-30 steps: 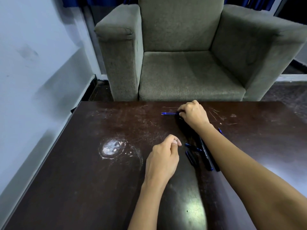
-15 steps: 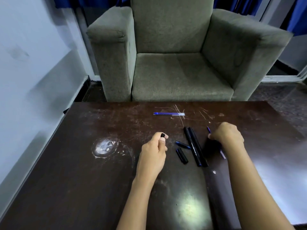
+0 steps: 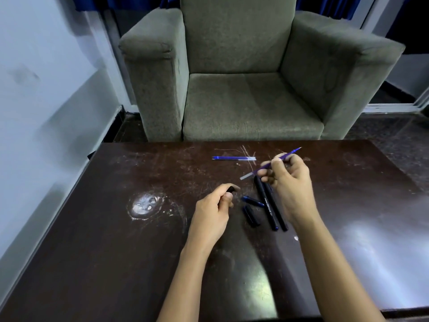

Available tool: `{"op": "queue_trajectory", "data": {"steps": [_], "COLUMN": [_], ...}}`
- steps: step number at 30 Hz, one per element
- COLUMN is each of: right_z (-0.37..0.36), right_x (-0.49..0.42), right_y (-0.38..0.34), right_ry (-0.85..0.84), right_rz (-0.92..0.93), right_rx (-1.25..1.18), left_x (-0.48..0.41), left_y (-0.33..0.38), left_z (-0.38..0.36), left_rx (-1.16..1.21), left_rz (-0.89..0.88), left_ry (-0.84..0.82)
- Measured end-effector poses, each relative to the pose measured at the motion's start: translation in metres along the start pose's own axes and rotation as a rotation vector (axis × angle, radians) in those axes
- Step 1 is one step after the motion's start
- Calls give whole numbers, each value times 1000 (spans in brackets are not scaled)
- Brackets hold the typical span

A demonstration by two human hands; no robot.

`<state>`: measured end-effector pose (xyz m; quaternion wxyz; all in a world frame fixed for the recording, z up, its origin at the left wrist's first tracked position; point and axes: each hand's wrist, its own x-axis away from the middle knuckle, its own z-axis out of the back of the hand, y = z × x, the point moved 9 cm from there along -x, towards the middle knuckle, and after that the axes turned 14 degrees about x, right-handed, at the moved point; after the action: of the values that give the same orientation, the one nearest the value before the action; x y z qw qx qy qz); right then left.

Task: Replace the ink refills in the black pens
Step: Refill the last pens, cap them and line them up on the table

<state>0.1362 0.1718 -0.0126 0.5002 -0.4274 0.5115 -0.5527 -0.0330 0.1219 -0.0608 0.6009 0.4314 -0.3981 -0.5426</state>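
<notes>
My right hand holds a blue ink refill lifted above the table, tip pointing up and right. My left hand is closed on a small black pen piece just left of the pens. Two black pens lie side by side on the dark table, partly under my right hand. A black cap and a short blue-tipped piece lie beside them. Blue refills rest farther back on the table.
A grey armchair stands right behind the table's far edge. A pale wall runs along the left. A white scuffed patch marks the tabletop left of my hands.
My right hand drew back from the far refills, dropped to the table right of the pens, then lifted a blue refill. My left hand stayed closed.
</notes>
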Motion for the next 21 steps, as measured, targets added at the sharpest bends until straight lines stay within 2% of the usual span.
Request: {"op": "queue_trajectory", "data": {"steps": [6, 13, 17, 21], "right_z": [-14, -27, -22, -32], "right_x": [6, 10, 6, 8], "right_y": [-4, 3, 2, 12], "right_ry": [-30, -158, -134, -315], "right_rz": [105, 92, 109, 34], "right_rx": [152, 321, 322, 412], "left_x": [-1, -1, -1, 0], "left_y": [0, 0, -3, -1], "left_z": [2, 0, 1, 0], "left_rx": [2, 10, -1, -5], "left_rz": [-30, -6, 11, 6], "left_ry": [2, 7, 5, -8]}}
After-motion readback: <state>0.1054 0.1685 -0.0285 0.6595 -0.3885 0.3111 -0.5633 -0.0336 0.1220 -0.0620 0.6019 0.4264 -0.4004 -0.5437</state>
